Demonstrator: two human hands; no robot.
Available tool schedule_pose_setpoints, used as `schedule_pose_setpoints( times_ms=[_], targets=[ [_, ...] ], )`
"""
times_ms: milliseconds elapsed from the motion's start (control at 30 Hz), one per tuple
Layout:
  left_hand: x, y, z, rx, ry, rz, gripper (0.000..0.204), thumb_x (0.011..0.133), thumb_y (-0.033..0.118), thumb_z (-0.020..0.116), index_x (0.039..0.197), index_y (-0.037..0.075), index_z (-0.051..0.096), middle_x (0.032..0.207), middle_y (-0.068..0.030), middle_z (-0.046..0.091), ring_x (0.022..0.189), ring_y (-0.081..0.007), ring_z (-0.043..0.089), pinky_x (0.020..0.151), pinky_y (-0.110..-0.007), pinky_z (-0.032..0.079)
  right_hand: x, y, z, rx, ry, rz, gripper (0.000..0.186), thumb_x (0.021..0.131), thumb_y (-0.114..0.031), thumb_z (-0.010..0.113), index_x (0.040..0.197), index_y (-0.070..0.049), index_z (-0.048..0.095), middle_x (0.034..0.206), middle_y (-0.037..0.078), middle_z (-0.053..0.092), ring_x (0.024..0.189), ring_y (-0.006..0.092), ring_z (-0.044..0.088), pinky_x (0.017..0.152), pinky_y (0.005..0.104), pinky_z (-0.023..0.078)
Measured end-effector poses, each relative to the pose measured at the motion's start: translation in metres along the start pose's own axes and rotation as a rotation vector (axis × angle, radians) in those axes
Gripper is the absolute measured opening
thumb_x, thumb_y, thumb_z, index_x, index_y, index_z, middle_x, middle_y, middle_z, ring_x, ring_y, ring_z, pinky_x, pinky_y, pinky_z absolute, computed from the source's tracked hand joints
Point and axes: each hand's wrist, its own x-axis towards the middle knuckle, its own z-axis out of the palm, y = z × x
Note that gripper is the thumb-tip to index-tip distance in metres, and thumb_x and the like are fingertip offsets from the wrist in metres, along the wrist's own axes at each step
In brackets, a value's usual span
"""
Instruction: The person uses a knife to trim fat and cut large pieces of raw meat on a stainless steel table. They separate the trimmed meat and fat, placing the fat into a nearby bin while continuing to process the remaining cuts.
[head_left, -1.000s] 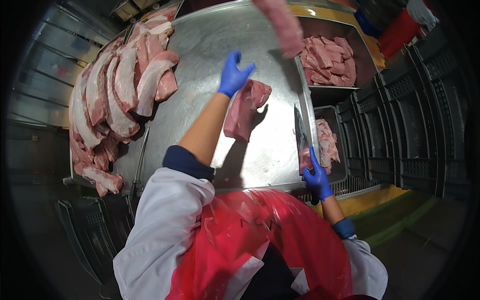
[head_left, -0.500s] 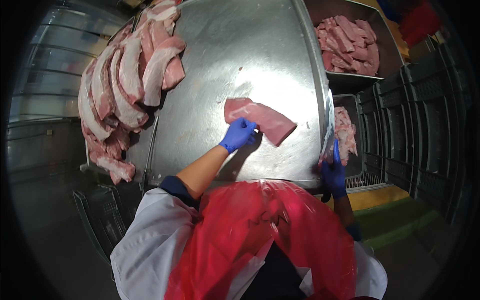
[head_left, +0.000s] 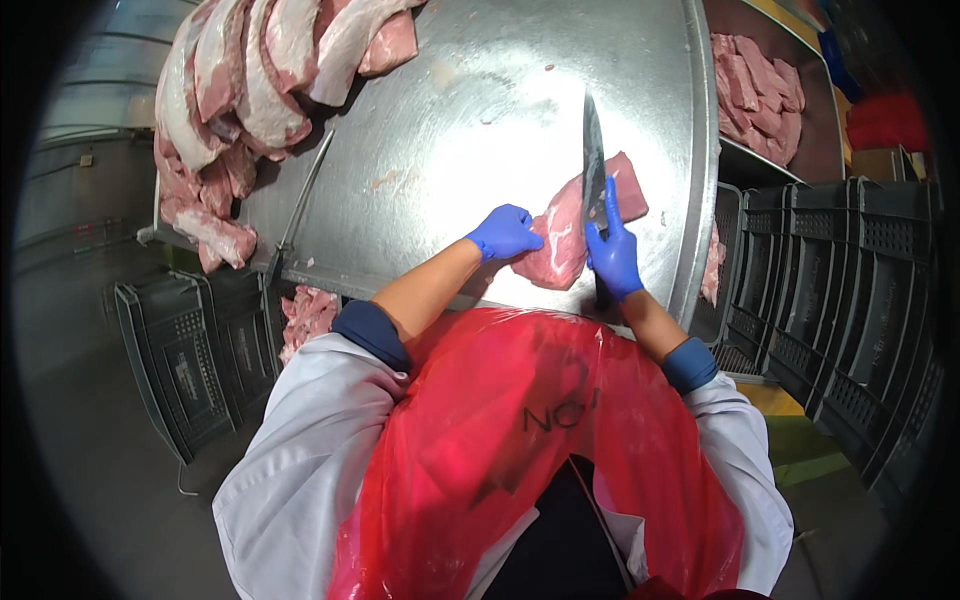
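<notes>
A piece of pink boneless meat (head_left: 562, 235) lies slantwise on the metal table. My left hand (head_left: 506, 232), in a blue glove, is closed with its fingertips on the meat's left edge. In my right hand (head_left: 616, 258), also gloved in blue, is a long knife (head_left: 593, 135). My index finger stretches along its blade, which points away from me and crosses over the meat. Whether the edge has gone into the meat, I cannot tell.
Long fatty meat strips (head_left: 215, 75) are heaped at the table's (head_left: 470, 80) left, near a sharpening steel (head_left: 308, 185). Cut pieces (head_left: 760, 95) fill a metal bin at far right. Black crates (head_left: 840, 270) stand at right, others (head_left: 185, 350) lower left. Trimmings (head_left: 310, 318) lie below the table.
My right hand has brought the knife from beyond the table's right edge to over the meat. The meat has been turned and shifted right and nearer, with my left hand still at it.
</notes>
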Motion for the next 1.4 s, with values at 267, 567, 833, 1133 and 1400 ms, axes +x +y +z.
schedule_pose_setpoints(
  times_ms=[267,567,833,1133,1400],
  targets=[
    [0.015,0.024,-0.023,0.075,0.362,0.124,0.029,0.079,0.026,0.073,0.069,0.0,0.063,0.067,-0.009,0.063,0.059,-0.0179,0.057,0.057,-0.035,0.05,0.045,0.006,0.013,0.066,0.061,-0.014,0.083,0.096,-0.014,0.053,0.161,-0.034,0.006,0.071,0.013,0.067,0.056,0.0239,0.067,0.054,0.0358,0.056],
    [0.036,0.024,-0.023,-0.029,0.141,0.022,0.038,0.076,0.033,0.077,0.08,-0.004,0.07,0.072,-0.0171,0.068,0.06,-0.0259,0.065,0.057,-0.038,0.051,0.034,0.011,0.019,-0.002,0.121,-0.061,0.084,0.097,-0.017,0.055,0.162,-0.033,0.005,0.079,0.016,0.07,0.06,0.0247,0.068,0.057,0.0353,0.057],
    [-0.004,0.048,-0.005,0.311,0.51,0.219,0.032,0.075,0.03,0.071,0.083,-0.001,0.068,0.077,-0.0216,0.068,0.069,-0.0326,0.068,0.068,-0.04,0.054,0.053,-0.033,-0.006,0.16,-0.123,-0.061,0.076,0.093,-0.009,0.056,0.16,-0.026,0.025,0.077,0.01,0.066,0.056,0.0141,0.061,0.052,0.0286,0.053],
    [-0.003,0.039,-0.001,0.213,0.566,0.265,0.028,0.076,0.028,0.069,0.081,0.001,0.066,0.073,-0.0212,0.066,0.066,-0.0336,0.066,0.064,-0.041,0.052,-0.005,-0.063,-0.09,-0.132,-0.647,0.253,0.074,0.094,-0.007,0.051,0.16,-0.03,0.025,0.069,0.007,0.062,0.049,0.0117,0.055,0.047,0.028,0.05],
    [-0.007,0.051,-0.002,0.249,0.56,0.36,0.024,0.077,0.025,0.068,0.082,0.003,0.066,0.074,-0.0187,0.066,0.065,-0.0328,0.065,0.063,-0.039,0.052,0.059,-0.042,-0.053,-0.051,-0.788,0.187,0.087,0.089,-0.002,0.048,0.161,-0.038,0.015,0.066,0.006,0.06,0.048,0.0124,0.056,0.045,0.0284,0.05]
  ],
)
